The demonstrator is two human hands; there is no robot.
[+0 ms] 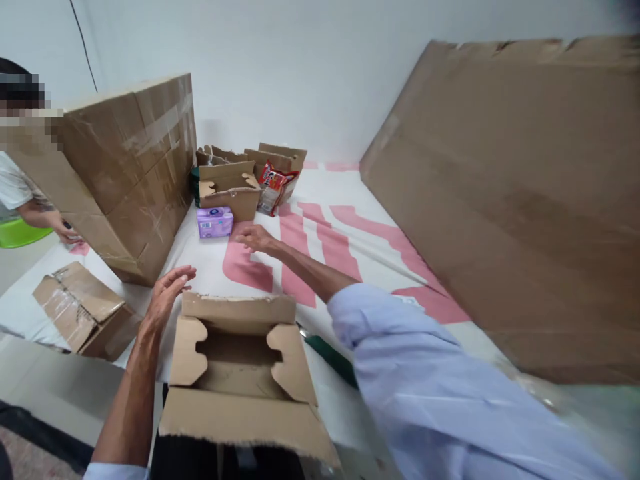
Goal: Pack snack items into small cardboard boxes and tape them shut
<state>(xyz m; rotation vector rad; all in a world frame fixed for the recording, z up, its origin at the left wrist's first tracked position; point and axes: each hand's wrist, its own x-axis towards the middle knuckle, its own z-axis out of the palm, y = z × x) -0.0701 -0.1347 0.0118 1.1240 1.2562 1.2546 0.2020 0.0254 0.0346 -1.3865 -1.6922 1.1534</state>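
An open cardboard box [240,363] with its flaps spread stands right in front of me. My left hand [167,293] is open, fingers stretched, just beside the box's far left flap and holding nothing. My right hand [256,238] reaches forward over the white and pink sheet [345,247], fingers spread and empty, close to a small purple packet [215,221]. Behind the packet stand small open cardboard boxes [231,188], and a red snack bag [273,187] leans against one.
A big taped carton [133,173] stands at the left. A large flat cardboard sheet [510,200] leans at the right. A flattened box [80,307] lies at lower left. Another person's arm [47,220] shows at the far left by a green tub [17,233]. A dark green object [333,360] lies by my right sleeve.
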